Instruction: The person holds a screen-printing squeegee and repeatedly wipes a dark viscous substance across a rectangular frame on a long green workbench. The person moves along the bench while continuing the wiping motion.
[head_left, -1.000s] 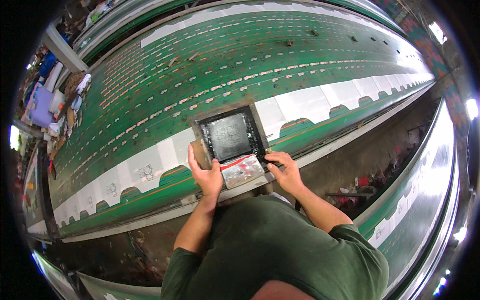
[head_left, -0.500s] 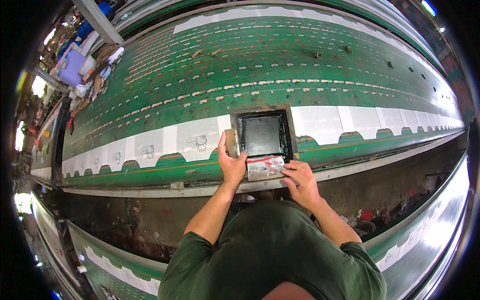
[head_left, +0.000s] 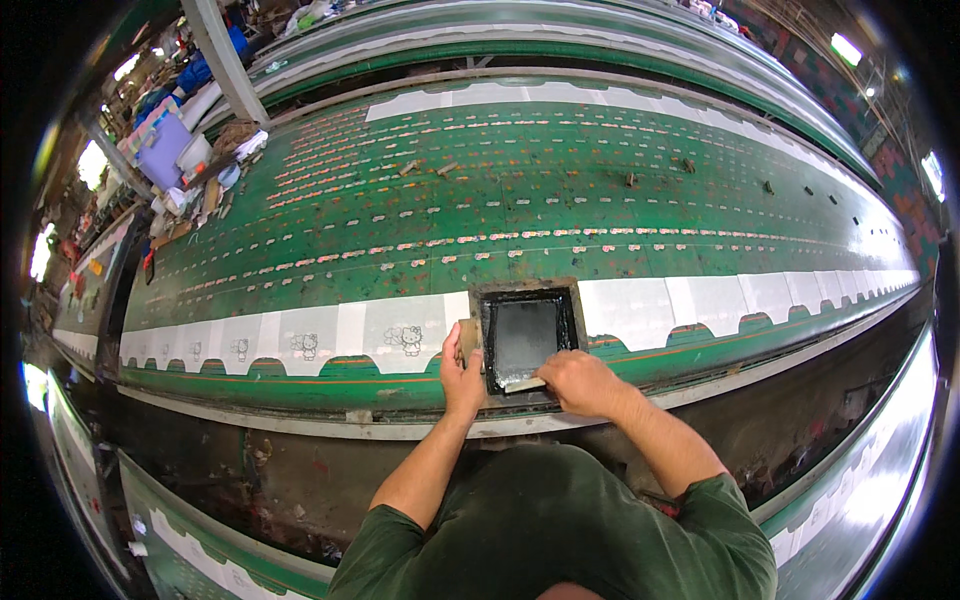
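Observation:
A small screen-printing frame [head_left: 577,308] lies on a row of white fabric pieces along the near edge of the long green table. Black ink lines the inside of the frame around a dark grey mesh [head_left: 527,335]. My left hand [head_left: 461,372] holds the frame's left side by a brown wooden block [head_left: 468,338], thumb on the near side. In my right hand [head_left: 583,382] is a squeegee [head_left: 523,384], pinched at the frame's near inner edge. Only its pale edge shows; my fingers hide the rest. Left of the frame, the fabric pieces [head_left: 385,345] carry outlined cartoon cats.
More white fabric pieces [head_left: 700,298] continue to the right of the frame. Small dark clips [head_left: 631,180] lie on the green table [head_left: 350,225]. A post [head_left: 222,60], a purple container [head_left: 160,155] and clutter stand at the far left. Another table lies behind me.
My right hand has turned from loosely touching a flat silvery piece with a red edge to pinching the squeegee inside the frame. The silvery face no longer shows. The view has tilted upward.

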